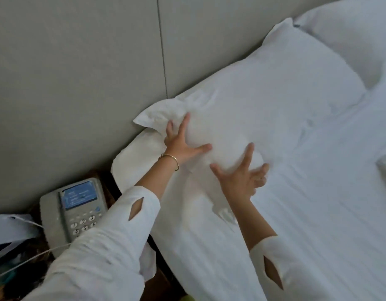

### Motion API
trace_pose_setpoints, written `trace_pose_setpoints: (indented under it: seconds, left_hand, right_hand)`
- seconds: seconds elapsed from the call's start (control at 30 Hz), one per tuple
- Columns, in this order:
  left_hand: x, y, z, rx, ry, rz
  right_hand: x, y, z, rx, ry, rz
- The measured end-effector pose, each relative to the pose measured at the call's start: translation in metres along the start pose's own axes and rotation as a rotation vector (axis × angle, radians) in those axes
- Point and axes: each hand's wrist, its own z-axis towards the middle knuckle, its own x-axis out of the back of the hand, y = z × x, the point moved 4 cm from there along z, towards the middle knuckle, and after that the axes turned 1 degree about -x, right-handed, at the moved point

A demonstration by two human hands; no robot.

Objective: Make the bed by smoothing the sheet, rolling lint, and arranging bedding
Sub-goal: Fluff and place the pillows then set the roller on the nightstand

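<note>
Left hand (180,141): I'm seeing it lying flat with fingers spread wide, pressing on the near end of the pillow (263,101), gold bangle (171,160) sitting on the wrist.
Right hand (242,173): fingers splayed too, pushing into the pillow's lower edge, not gripping anything.
Pillow: lying on the white sheet (318,213), up against the grey headboard (79,72), its corner flap crumpling by my left hand.
Second pillow (357,29): sitting just beyond it, further along the headboard.
Nightstand side: grey phone (72,205) sitting beside the bed, under my left sleeve (105,246).
</note>
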Motion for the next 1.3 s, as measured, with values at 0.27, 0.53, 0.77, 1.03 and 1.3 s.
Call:
trace_pose_setpoints:
  seconds: [0.27, 0.53, 0.77, 1.03, 1.3]
  left_hand:
    - [-0.035, 0.038, 0.036, 0.042, 0.110, 0.011]
    - [0.035, 0.019, -0.046, -0.087, 0.197, -0.081]
    - [0.045, -0.015, -0.052, 0.251, 0.059, 0.174]
    - [-0.007, 0.063, 0.014, -0.130, -0.232, 0.676]
    - [-0.028, 0.148, 0.057, 0.101, -0.376, 1.047]
  right_hand:
    - [0.007, 0.015, 0.047, 0.073, -0.204, 0.091]
    - [0.023, 0.020, -0.018, 0.299, -0.275, 0.131]
    - [0.017, 0.044, -0.033, 0.202, -0.309, -0.164]
    - [0.035, 0.015, 0.060, 0.078, -0.279, 0.052]
    - [0.088, -0.004, 0.119, 0.271, 0.115, 0.012]
